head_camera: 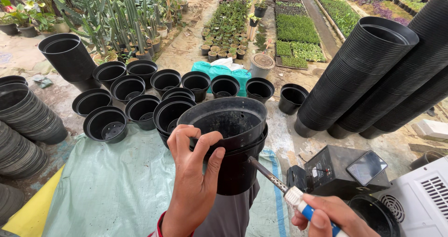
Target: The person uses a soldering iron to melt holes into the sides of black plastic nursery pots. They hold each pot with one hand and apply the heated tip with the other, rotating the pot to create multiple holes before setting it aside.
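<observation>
Left hand (193, 171) grips the rim of a black plastic pot (231, 143), fingers curled over the near edge, thumb on the outer wall. Looks like two or more pots nested, top one tilted toward the camera. Right hand (326, 216) is closed around a soldering-iron-type tool (280, 185), blue-and-white handle, metal tip touching the pot's side wall just right of the left thumb.

Just right of the tool: black box unit (343, 169) and a white vented housing (420, 202). Behind the pot: rows of loose black pots (140, 90) on the ground, a teal bag (219, 71). Long stacks of nested pots (373, 73) lie on the right, more stacks left. Green tarp (112, 185) underneath.
</observation>
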